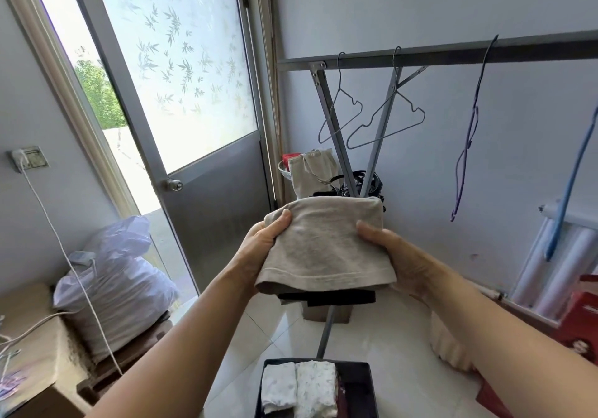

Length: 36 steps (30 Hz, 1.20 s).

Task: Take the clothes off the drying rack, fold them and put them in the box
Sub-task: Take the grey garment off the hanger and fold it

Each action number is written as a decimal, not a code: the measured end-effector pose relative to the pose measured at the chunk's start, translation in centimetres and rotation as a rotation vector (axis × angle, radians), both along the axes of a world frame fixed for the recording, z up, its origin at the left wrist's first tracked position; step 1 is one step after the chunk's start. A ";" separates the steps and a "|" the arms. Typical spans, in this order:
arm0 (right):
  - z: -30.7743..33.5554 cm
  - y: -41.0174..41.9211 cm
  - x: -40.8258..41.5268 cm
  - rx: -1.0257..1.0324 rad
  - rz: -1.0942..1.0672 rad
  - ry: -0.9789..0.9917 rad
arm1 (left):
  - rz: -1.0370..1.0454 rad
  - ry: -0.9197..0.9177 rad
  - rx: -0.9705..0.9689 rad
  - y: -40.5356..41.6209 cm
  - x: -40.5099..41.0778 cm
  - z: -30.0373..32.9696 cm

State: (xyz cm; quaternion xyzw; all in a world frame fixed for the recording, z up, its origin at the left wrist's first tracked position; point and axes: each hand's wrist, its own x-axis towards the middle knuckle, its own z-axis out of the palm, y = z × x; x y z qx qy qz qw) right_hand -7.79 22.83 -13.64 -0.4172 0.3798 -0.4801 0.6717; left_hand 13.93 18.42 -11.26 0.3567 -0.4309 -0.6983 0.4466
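A folded beige garment is held up in front of me at chest height. My left hand grips its left edge, thumb on top. My right hand grips its right edge the same way. Below, at the bottom edge of the view, a dark box on the floor holds two folded white patterned pieces and a dark red one. The grey drying rack stands behind, its bar carrying two bare wire hangers, a purple hanger and a blue one.
A metal door with frosted glass stands ajar at the left. A white plastic bag sits on cardboard boxes at the lower left, with a white cable across them. A beige tote and dark items crowd the corner by the rack legs. White tubes and red items lie at right.
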 end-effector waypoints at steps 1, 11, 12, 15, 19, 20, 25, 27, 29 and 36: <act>-0.2 0.2 0.2 0.026 0.005 -0.031 | -0.002 0.008 0.008 -0.1 0.0 -0.1; -0.7 -0.5 0.2 -0.080 -0.313 0.115 | 0.439 -0.417 -0.015 -2.7 1.8 -5.3; -0.7 -0.5 0.4 -0.158 -0.372 0.218 | 0.437 -0.478 -0.035 -2.5 1.6 -5.6; -1.8 -0.2 1.2 -0.472 -0.487 0.655 | 0.126 -0.450 0.086 -0.4 -0.8 -4.5; -5.0 1.0 2.9 -0.914 -0.312 1.177 | -0.230 0.028 0.434 -0.2 -3.3 -4.4; -5.8 1.1 3.0 -0.965 -0.232 1.240 | -0.228 0.112 0.479 -0.4 -3.5 -4.9; -7.1 1.7 1.8 -0.695 -0.182 0.949 | -0.004 0.030 0.371 0.0 -2.9 -8.7; -7.3 0.6 1.1 -0.431 -0.396 0.750 | 0.019 0.070 0.340 0.6 -2.6 -9.8; -6.9 -1.0 0.5 0.005 -0.328 0.543 | 0.015 0.136 0.350 0.8 -2.2 -10.5; -9.5 -4.8 2.1 0.433 -0.047 -0.101 | 0.119 -0.006 0.343 -2.1 0.1 -13.4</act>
